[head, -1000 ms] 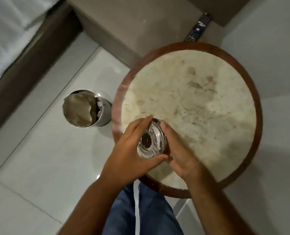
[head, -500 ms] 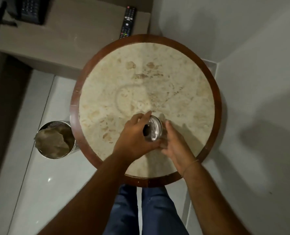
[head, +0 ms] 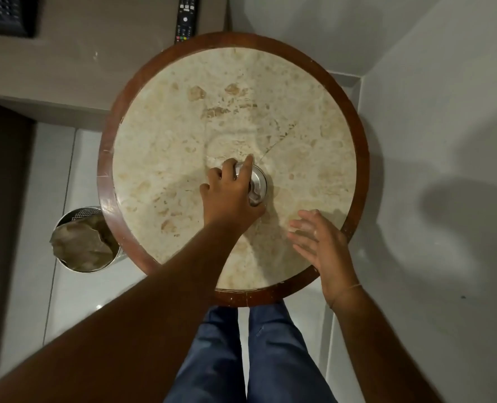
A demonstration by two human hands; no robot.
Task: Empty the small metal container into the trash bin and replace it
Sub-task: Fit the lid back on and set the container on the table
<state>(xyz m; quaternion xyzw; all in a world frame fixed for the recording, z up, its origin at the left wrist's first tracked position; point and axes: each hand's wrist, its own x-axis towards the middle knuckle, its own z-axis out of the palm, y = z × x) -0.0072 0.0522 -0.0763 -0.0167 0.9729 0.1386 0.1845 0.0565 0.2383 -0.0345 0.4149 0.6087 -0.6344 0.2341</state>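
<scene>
The small round metal container [head: 258, 185] sits near the middle of the round marble-topped table [head: 299, 117]. My left hand [head: 229, 193] covers its left side, fingers wrapped over its rim and gripping it. My right hand [head: 319, 242] hovers open above the table's near right part, fingers spread, apart from the container. The metal trash bin [head: 75, 218] stands on the floor at the table's left edge, with crumpled brown paper [head: 78, 245] inside it.
A black remote control [head: 185, 18] lies on a low beige ledge behind the table. A dark phone or keypad [head: 7, 14] sits at the top left. A wall corner closes in on the right. My legs in blue jeans [head: 250, 353] stand at the table's near edge.
The container has moved from the table's near edge toward its middle. My right hand has let go of it and pulled back to the right, open. The view shifted right.
</scene>
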